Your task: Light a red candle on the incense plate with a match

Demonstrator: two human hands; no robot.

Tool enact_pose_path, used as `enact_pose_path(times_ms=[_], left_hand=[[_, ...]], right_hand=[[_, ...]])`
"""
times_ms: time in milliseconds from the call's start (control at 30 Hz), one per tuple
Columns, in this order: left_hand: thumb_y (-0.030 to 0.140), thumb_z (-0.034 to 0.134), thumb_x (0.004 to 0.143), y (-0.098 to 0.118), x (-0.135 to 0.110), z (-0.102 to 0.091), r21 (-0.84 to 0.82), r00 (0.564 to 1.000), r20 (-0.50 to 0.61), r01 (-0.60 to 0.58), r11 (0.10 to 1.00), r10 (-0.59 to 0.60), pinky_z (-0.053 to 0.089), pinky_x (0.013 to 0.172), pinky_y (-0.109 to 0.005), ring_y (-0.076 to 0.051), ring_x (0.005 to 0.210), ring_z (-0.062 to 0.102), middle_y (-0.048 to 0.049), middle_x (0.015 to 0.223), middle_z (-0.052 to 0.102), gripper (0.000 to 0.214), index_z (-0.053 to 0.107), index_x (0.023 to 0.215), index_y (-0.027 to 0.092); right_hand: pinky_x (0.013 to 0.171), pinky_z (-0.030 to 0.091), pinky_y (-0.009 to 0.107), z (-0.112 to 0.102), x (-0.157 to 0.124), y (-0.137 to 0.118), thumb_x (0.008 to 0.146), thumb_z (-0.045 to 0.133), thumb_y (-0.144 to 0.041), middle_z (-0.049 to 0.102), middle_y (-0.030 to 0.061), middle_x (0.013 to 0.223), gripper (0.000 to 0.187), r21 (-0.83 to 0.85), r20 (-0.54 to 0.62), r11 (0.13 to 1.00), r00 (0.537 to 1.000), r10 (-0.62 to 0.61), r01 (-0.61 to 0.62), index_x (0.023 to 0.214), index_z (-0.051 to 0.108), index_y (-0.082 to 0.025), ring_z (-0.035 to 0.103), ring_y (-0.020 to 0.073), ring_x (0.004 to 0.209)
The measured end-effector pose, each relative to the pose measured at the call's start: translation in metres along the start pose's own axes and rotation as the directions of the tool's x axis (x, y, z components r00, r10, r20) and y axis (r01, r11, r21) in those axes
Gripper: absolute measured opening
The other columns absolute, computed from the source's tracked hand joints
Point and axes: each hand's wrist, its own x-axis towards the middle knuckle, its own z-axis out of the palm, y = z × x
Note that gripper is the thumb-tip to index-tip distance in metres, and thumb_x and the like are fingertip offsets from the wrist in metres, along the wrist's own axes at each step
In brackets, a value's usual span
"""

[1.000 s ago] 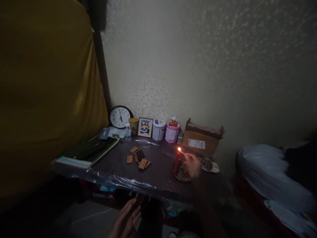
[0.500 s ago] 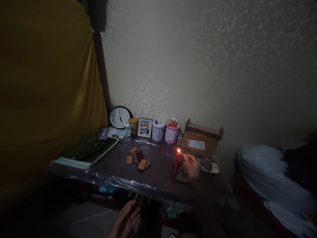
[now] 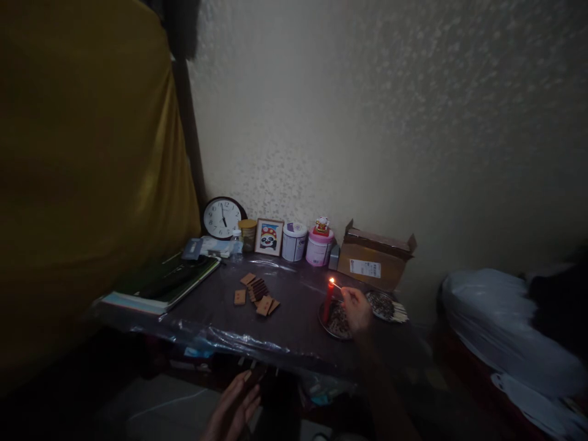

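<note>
My right hand (image 3: pixel 357 308) pinches a thin match (image 3: pixel 338 286) between its fingertips. The match's tip meets the top of a red candle (image 3: pixel 329 301), where a small bright flame (image 3: pixel 331 280) burns. Upright, the candle stands in a round metal dish (image 3: pixel 323 324) that holds dark bits, partly covered by my hand. Below the table's front edge, my left hand (image 3: pixel 235 404) is curled around a small dark matchbox (image 3: pixel 255 375), dimly lit. Several brown matchboxes (image 3: pixel 263 305) lie in a loose group on the table, left of the candle.
Behind the right hand sits a second dish (image 3: pixel 379 304) with pale sticks (image 3: pixel 399 312). Along the wall stand a clock (image 3: pixel 223 218), a panda picture (image 3: pixel 269 237), tins (image 3: pixel 294 242) and a cardboard box (image 3: pixel 374 257). A green book (image 3: pixel 169 283) lies at left; plastic film covers the table (image 3: pixel 289 334).
Both hands stay almost in place. The match remains at the candle's top, and the flame there has shifted only slightly in shape.
</note>
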Motion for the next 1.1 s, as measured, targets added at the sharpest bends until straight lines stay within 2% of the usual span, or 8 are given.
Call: enact_pose_path(times_ms=[267, 567, 733, 867, 1100], left_hand=[[0.033, 0.069, 0.066, 0.011, -0.011, 0.02, -0.003, 0.998, 0.066, -0.016, 1.0, 0.016, 0.025, 0.107, -0.048, -0.032, 0.127, 0.04, -0.0062, 0.106, 0.071, 0.015, 0.072, 0.08, 0.028], [0.036, 0.073, 0.062, 0.002, 0.001, 0.002, -0.005, 1.0, 0.023, 0.007, 1.0, -0.007, 0.027, 0.107, -0.047, -0.033, 0.126, 0.041, -0.0088, 0.115, 0.067, 0.026, 0.072, 0.085, 0.024], [0.036, 0.073, 0.062, 0.005, -0.003, 0.005, 0.007, 1.0, 0.011, 0.02, 1.0, -0.02, 0.029, 0.106, -0.047, -0.033, 0.124, 0.044, -0.0081, 0.111, 0.069, 0.026, 0.072, 0.085, 0.025], [0.035, 0.072, 0.064, 0.007, -0.009, 0.01, -0.003, 0.999, 0.022, -0.023, 1.0, 0.023, 0.031, 0.105, -0.043, -0.031, 0.119, 0.049, -0.0055, 0.108, 0.07, 0.022, 0.073, 0.084, 0.026], [0.035, 0.073, 0.061, 0.003, -0.002, 0.004, 0.014, 1.0, 0.01, 0.006, 1.0, -0.006, 0.032, 0.103, -0.044, -0.032, 0.118, 0.049, -0.0067, 0.109, 0.069, 0.028, 0.073, 0.087, 0.025]], right_hand=[[0.05, 0.049, 0.028, -0.001, 0.0, 0.001, 0.067, 0.054, -0.05, 0.07, 0.0077, 0.078, 0.036, -0.005, -0.001, 1.0, 1.0, -0.012, 0.012, 0.077, 0.067, -0.017, 0.063, 0.0194, 0.06], [0.051, 0.048, 0.028, 0.0, 0.0, 0.002, 0.068, 0.053, -0.051, 0.07, 0.0076, 0.078, 0.038, -0.02, 0.002, 1.0, 1.0, -0.014, 0.014, 0.076, 0.066, -0.017, 0.062, 0.019, 0.059], [0.054, 0.047, 0.029, -0.001, 0.0, 0.001, 0.067, 0.053, -0.052, 0.071, 0.007, 0.078, 0.038, -0.031, 0.004, 0.999, 1.0, -0.012, 0.012, 0.076, 0.066, -0.017, 0.061, 0.0177, 0.054], [0.053, 0.047, 0.029, -0.001, -0.001, -0.003, 0.067, 0.052, -0.052, 0.071, 0.0076, 0.079, 0.039, -0.034, 0.0, 0.999, 1.0, -0.001, 0.001, 0.077, 0.067, -0.017, 0.063, 0.0188, 0.055], [0.051, 0.048, 0.029, -0.002, -0.001, -0.005, 0.066, 0.052, -0.052, 0.071, 0.0089, 0.08, 0.04, -0.036, -0.001, 0.999, 1.0, 0.021, -0.021, 0.077, 0.067, -0.017, 0.063, 0.02, 0.058]])
